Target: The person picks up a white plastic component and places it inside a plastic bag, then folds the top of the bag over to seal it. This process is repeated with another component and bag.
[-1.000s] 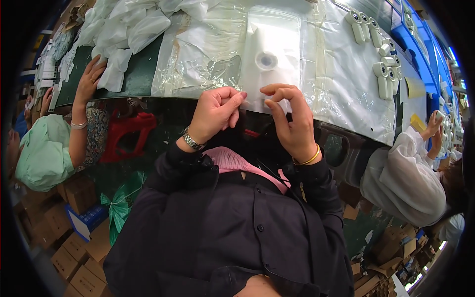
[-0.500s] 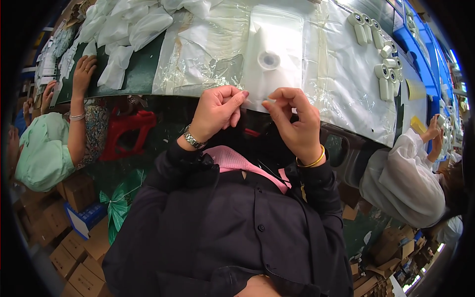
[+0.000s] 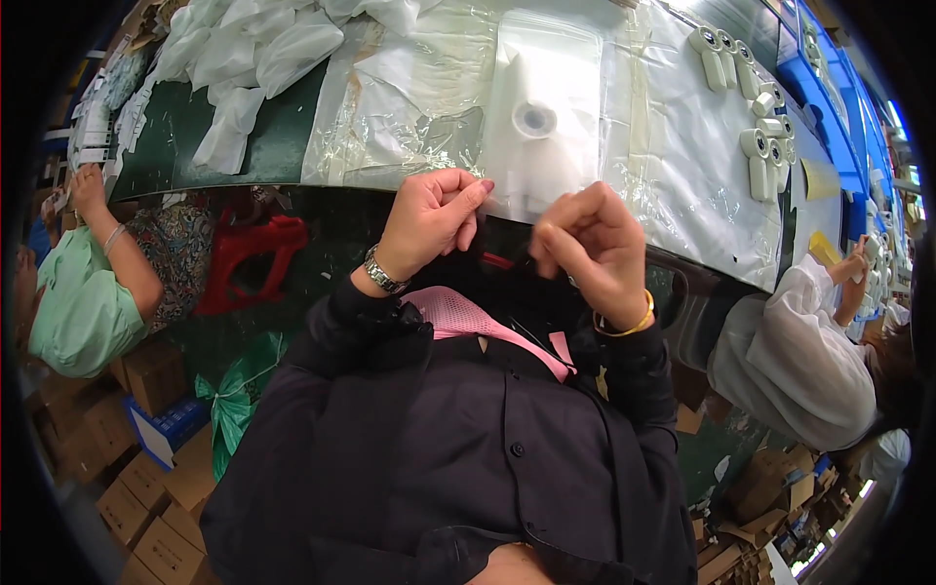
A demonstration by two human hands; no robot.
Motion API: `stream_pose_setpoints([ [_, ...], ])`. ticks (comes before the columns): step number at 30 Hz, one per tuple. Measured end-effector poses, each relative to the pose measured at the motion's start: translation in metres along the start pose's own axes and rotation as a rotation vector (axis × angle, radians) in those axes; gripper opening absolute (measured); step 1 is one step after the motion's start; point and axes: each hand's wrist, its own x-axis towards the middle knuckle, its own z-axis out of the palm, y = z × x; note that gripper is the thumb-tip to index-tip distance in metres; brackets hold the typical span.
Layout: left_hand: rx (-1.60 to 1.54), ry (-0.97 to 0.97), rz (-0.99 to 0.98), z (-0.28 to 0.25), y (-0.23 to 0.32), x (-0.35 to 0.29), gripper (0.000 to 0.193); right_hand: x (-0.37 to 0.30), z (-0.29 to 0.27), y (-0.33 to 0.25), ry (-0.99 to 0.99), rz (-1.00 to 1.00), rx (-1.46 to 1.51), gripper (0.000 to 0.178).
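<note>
A frosted plastic bag [image 3: 575, 68] lies flat at the table's front edge. Inside it shows a white device with a round grey-ringed lens [image 3: 535, 120]. My left hand [image 3: 429, 222], with a metal watch at the wrist, is closed in a pinch at the bag's near left corner. My right hand [image 3: 597, 249], with a yellow bangle, hovers just off the table edge, right of the bag's near end. Its fingers are curled together and slightly blurred; anything between them is hidden.
Several white devices [image 3: 756, 144] stand at the table's right, beside blue bins [image 3: 829, 107]. Crumpled white bags [image 3: 278, 58] pile up at the far left. A person in green [image 3: 93, 297] works at left, another in white [image 3: 795, 356] at right. Cartons [image 3: 161, 546] sit on the floor.
My right hand has come away from the bag's near edge, toward me and to the right. My left hand stays at the corner. The left co-worker's hand has drawn back from the white bags.
</note>
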Motion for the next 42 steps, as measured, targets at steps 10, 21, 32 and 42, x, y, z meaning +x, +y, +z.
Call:
stream_pose_setpoints([
  [10,-0.003,0.001,0.009,0.001,-0.001,0.001,0.025,0.02,0.014,0.012,0.048,-0.188,-0.9,0.019],
  [21,0.005,0.012,-0.004,0.001,-0.001,0.0,0.027,0.022,0.011,0.021,-0.017,-0.347,-0.982,0.015],
  [32,0.009,-0.085,-0.056,-0.011,0.008,-0.003,0.021,-0.062,-0.074,-0.033,0.258,-0.307,-0.165,0.007],
  [42,0.075,-0.101,-0.075,-0.024,0.016,-0.008,0.018,-0.179,-0.143,-0.022,0.291,0.13,-1.178,0.016],
])
